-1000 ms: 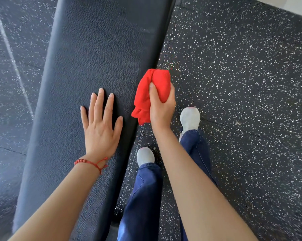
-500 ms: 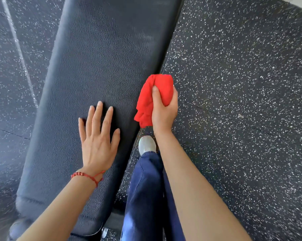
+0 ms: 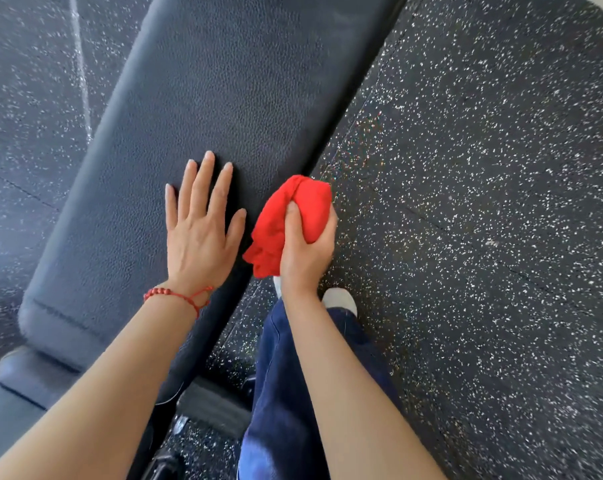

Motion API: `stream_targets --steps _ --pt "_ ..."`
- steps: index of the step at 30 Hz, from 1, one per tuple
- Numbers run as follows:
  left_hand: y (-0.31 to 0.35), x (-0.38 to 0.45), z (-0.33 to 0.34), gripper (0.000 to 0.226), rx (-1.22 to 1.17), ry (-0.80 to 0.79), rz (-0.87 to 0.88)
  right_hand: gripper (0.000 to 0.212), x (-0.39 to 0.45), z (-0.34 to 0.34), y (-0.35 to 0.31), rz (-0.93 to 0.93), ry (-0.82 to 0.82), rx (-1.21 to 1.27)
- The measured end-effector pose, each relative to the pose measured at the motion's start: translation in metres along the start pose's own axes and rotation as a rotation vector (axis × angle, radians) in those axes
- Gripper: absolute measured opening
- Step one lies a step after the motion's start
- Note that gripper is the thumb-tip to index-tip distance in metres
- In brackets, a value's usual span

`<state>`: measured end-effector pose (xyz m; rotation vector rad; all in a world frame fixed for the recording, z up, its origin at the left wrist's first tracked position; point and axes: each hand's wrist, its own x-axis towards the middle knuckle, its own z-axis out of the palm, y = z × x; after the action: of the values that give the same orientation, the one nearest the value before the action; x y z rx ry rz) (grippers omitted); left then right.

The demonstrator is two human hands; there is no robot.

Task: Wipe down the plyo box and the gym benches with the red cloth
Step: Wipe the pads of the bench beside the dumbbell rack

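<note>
I have my left hand (image 3: 198, 233) flat on the black padded bench (image 3: 224, 98), fingers straight and spread, palm down near the right edge of the surface. My guess is that it rests there to steady me as I lean over, since it grasps nothing; that grip is released. My right hand (image 3: 305, 251) is clenched around the red cloth (image 3: 286, 220), which is bunched into a wad with a loose tail hanging out on the left side of the fist. The cloth sits just off the bench's right edge, beside my left hand, over the speckled rubber floor (image 3: 483, 202); I cannot tell whether it touches the side of the pad. Held balled like this it gives a firm pad to press with, though it covers little per stroke. A red bead bracelet (image 3: 175, 296) circles my left wrist. Nearer me, my blue trouser legs (image 3: 286, 393) and a white shoe (image 3: 341, 301) stand on the floor right of the bench. No containers are in view, and no plyo box either.
</note>
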<state>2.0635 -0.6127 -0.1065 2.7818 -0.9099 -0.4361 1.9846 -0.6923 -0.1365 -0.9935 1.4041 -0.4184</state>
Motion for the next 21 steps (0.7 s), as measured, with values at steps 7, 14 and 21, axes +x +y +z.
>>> stream_targets --steps 7,14,21 --pt "-0.014 -0.066 0.012 0.057 0.018 0.04 -0.128 0.042 0.004 -0.004 -0.002 -0.021 -0.038 -0.042" --pt "-0.029 -0.081 0.023 0.057 0.028 0.067 -0.102 0.044 0.003 -0.002 0.008 -0.05 -0.02 -0.011" --pt "-0.033 -0.082 0.022 0.056 -0.01 0.085 -0.081 0.041 -0.047 -0.011 0.049 -0.011 -0.042 -0.046"
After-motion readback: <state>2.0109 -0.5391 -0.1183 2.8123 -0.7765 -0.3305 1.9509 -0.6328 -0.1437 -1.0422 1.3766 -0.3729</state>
